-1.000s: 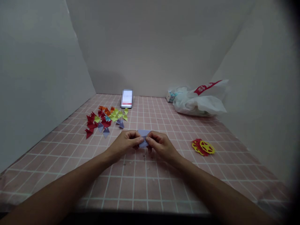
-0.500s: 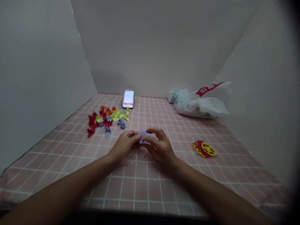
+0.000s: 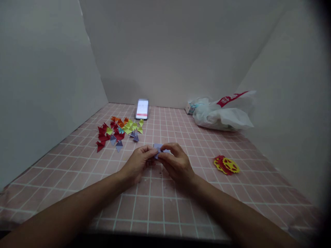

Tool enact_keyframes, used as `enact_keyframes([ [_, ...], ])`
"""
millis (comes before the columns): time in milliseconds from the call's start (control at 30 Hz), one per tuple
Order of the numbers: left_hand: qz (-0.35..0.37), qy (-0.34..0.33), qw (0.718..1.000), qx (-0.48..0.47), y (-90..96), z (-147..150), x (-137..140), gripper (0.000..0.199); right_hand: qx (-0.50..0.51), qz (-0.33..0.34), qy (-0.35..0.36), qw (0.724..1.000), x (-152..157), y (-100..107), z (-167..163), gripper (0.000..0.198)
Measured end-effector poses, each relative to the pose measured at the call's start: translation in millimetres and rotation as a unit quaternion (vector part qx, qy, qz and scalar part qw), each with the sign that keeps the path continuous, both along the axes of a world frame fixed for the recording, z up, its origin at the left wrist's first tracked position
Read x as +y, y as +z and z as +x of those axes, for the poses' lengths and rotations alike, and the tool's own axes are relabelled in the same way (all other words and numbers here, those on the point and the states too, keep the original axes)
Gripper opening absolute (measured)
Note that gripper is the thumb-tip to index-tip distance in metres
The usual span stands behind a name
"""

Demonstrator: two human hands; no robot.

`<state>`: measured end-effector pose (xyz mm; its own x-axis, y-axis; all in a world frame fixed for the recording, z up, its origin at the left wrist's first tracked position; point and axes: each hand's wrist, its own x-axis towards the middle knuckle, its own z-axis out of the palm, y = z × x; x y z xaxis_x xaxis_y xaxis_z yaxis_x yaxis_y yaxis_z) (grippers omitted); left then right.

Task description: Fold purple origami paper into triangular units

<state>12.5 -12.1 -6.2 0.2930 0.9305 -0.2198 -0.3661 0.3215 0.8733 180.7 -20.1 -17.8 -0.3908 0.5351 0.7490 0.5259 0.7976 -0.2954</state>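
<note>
Between my two hands, just above the checked tablecloth, is a small piece of lilac paper. My left hand pinches its left edge between thumb and fingers. From the right, my right hand closes thumb and index finger on the paper, and its fingers hide the right part. What fold the paper has I cannot make out. Farther left lies a group of small folded paper figures in red, orange, yellow-green and lilac, with pointed tips.
A phone with a lit, blurred screen stands at the back. A white plastic bag lies at the back right beside a small box. Red and yellow cut-out discs are stacked at the right. Pale walls enclose the pink tablecloth.
My right thumb and index finger have drawn closer together on the lilac paper. More of the paper's upper left part shows now. My left hand keeps its pinch.
</note>
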Motion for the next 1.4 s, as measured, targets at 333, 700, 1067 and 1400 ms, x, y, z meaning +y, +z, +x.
enact_keyframes([
  [333, 0.016, 0.002, 1.0, 0.004, -4.1, 3, 0, 0.025, 0.153, -0.154, -0.001, 0.976, -5, 0, -2, 0.012],
  [700, 0.074, 0.005, 0.996, 0.056, -5.6, 3, -3, 0.028, 0.299, -0.357, 0.012, 0.885, -6, -6, -5, 0.009],
  [1067, 0.091, 0.012, 0.99, 0.111, -1.2, 4, -5, 0.025, 0.339, -0.378, 0.018, 0.861, -6, -7, -8, 0.012],
  [1400, 0.104, 0.025, 0.987, 0.124, 0.1, 1, -3, 0.022, 0.407, -0.414, 0.061, 0.812, -6, 0, -12, 0.027],
])
